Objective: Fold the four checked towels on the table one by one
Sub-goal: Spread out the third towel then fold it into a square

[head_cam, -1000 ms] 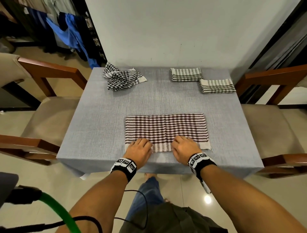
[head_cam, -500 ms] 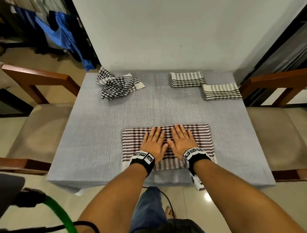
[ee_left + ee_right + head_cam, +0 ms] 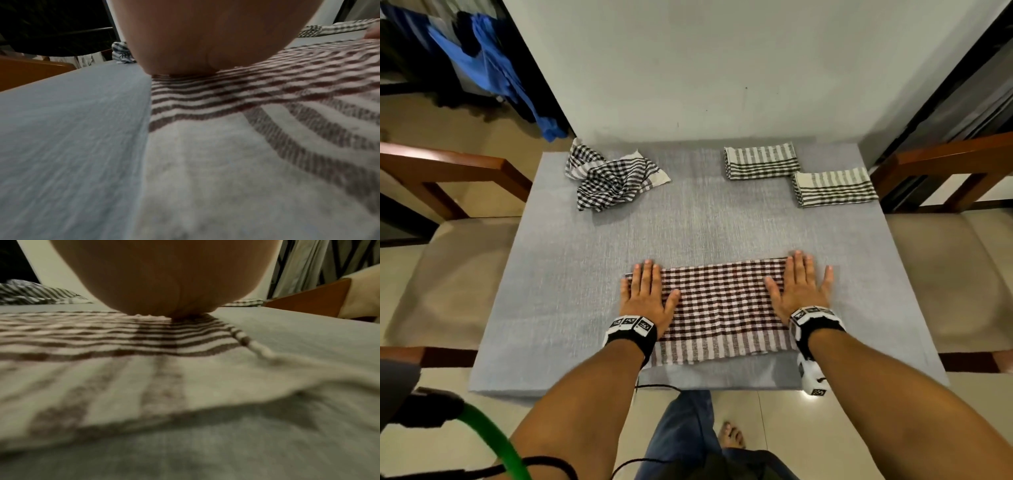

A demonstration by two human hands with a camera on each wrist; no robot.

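A brown-and-white checked towel (image 3: 722, 308) lies folded into a long strip near the front edge of the grey table (image 3: 688, 226). My left hand (image 3: 645, 294) presses flat on its left end, fingers straight. At the right end my right hand (image 3: 801, 287) presses flat the same way. Both wrist views show only the heel of each palm (image 3: 205, 48) (image 3: 164, 280) on the striped towel (image 3: 267, 97) (image 3: 102, 340). A crumpled black-and-white checked towel (image 3: 613, 180) sits at the back left. Two folded striped towels (image 3: 762, 161) (image 3: 834, 186) lie at the back right.
Wooden chairs with beige seats stand on the left (image 3: 448, 267) and right (image 3: 948, 260) of the table. A white wall (image 3: 705, 68) rises directly behind it. A green hose (image 3: 493, 442) and black cable cross the lower left. Clothes (image 3: 493, 68) hang at the far left.
My hands went from curled at the towel's near edge to flat at its middle, then slid apart to its two ends. The towel's far edge now lies folded nearer, making a narrower strip.
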